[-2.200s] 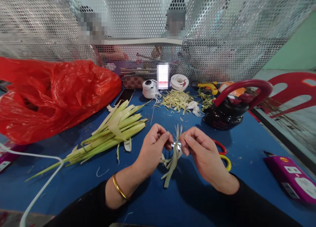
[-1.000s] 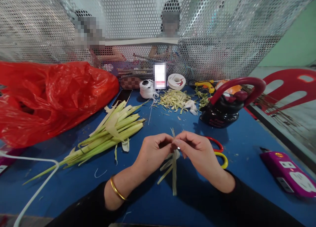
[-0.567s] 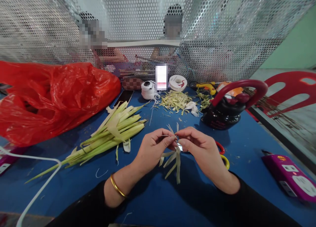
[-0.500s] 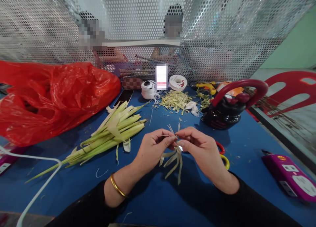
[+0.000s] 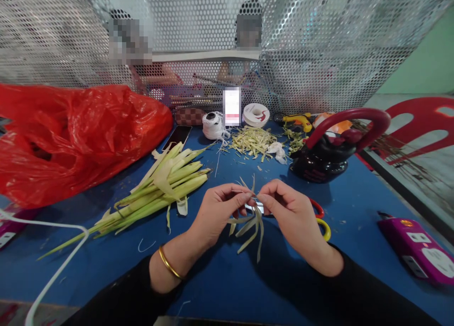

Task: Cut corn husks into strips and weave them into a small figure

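My left hand (image 5: 220, 211) pinches a small bundle of pale, dried husk strips (image 5: 256, 231) at its narrow middle. Loose strip ends fan out below the fingers and short tips stick up above. Close beside it, thumb and forefinger of my right hand (image 5: 292, 215) are pressed together on what looks like a fine white thread (image 5: 241, 191) running across the bundle. The exact grip there is too small to see clearly. Scissors with red and yellow handles (image 5: 323, 229) lie under my right hand; their blades show behind the strips.
Green corn husks (image 5: 166, 193) lie to the left, before a red plastic bag (image 5: 88, 141). Toward the back are a white thread ball (image 5: 213, 126), a ribbon spool (image 5: 256, 115), a lit phone (image 5: 232, 106) and husk scraps (image 5: 253, 141). At right stand a black pot (image 5: 319, 160) and a purple power strip (image 5: 418, 250).
My right fingertips have drawn slightly away to the right from the bundle, and more of the scissor blades shows. My left hand keeps its pinch. The view has shifted slightly.
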The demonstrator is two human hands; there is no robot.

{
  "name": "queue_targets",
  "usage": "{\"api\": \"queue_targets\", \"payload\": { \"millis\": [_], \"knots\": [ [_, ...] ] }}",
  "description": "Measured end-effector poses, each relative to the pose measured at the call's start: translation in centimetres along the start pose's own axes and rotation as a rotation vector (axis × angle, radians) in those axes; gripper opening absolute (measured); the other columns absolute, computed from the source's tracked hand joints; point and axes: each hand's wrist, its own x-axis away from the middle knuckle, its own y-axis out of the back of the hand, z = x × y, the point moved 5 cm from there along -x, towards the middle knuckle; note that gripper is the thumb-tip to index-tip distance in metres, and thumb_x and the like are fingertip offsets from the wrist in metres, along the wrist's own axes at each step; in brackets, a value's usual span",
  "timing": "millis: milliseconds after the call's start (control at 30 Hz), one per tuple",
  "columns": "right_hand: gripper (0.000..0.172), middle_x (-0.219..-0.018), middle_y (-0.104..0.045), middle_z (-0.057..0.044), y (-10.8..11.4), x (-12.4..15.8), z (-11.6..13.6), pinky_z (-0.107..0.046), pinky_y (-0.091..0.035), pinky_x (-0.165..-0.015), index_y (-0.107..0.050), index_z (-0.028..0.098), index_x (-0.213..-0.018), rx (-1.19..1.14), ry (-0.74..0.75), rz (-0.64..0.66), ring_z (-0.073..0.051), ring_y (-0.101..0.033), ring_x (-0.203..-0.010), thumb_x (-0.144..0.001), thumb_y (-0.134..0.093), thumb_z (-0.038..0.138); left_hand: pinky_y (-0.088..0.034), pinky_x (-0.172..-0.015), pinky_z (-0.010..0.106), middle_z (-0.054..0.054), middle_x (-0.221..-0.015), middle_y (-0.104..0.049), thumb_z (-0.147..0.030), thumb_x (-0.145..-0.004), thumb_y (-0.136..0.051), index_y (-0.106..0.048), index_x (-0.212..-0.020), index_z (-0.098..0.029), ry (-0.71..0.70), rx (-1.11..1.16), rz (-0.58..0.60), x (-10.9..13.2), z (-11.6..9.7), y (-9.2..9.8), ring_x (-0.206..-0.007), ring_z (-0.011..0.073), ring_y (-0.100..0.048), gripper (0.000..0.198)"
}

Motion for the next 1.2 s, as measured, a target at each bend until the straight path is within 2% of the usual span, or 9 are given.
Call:
{"api": "queue_targets", "payload": {
  "millis": [200,500,767,1000,1200],
  "knots": [
    [0.014,-0.066,-0.055,0.004,0.0,0.2,0.2,-0.026,-0.04,-0.055,-0.061,0.02,-0.072,-0.024,0.0,0.017,-0.011,-0.049,-0.058,-0.085,-0.063,0.026,-0.042,-0.051,0.019,0.002,-0.068,-0.073,-0.024,-0.075,-0.075,-0.072,-0.078,-0.016,0.018,0.064,-0.001,0.0,0.2,0.2,-0.051,0.0068,-0.057,0.01],
    [0.013,-0.067,-0.055,0.004,0.1,0.2,0.0,-0.025,-0.04,-0.055,-0.061,0.021,-0.073,-0.075,-0.001,0.001,-0.011,-0.05,-0.059,-0.084,-0.064,0.025,-0.042,-0.049,0.019,0.001,-0.068,-0.072,-0.031,-0.08,-0.071,-0.07,-0.08,-0.015,0.014,0.024,0.068,0.2,-0.1,-0.2,-0.048,0.0071,-0.058,0.015],
    [0.013,-0.066,-0.055,0.005,0.1,0.4,0.1,-0.025,-0.039,-0.054,-0.061,0.021,-0.072,-0.097,0.019,-0.025,-0.01,-0.049,-0.058,-0.084,-0.065,0.022,-0.042,-0.05,0.019,0.001,-0.068,-0.071,-0.03,-0.079,-0.072,-0.072,-0.077,-0.015,0.028,0.001,0.077,0.2,0.0,-0.3,-0.048,0.0062,-0.056,0.015],
    [0.015,-0.068,-0.055,0.003,-0.1,0.3,1.1,-0.027,-0.038,-0.055,-0.063,0.021,-0.07,0.017,0.105,0.017,-0.011,-0.048,-0.059,-0.086,-0.063,0.022,-0.042,-0.05,0.019,0.001,-0.067,-0.071,-0.023,-0.072,-0.078,-0.073,-0.078,-0.016,0.053,0.086,0.01,0.0,0.3,0.3,-0.051,0.007,-0.056,0.01],
    [0.015,-0.066,-0.053,0.003,-0.4,0.3,1.0,-0.027,-0.037,-0.057,-0.062,0.021,-0.069,0.043,0.09,0.072,-0.012,-0.046,-0.061,-0.083,-0.066,0.024,-0.041,-0.049,0.018,-0.001,-0.062,-0.069,-0.02,-0.069,-0.079,-0.074,-0.074,-0.017,0.011,0.058,-0.026,0.1,-0.4,0.6,-0.051,0.0066,-0.056,0.009]
  ]
}}
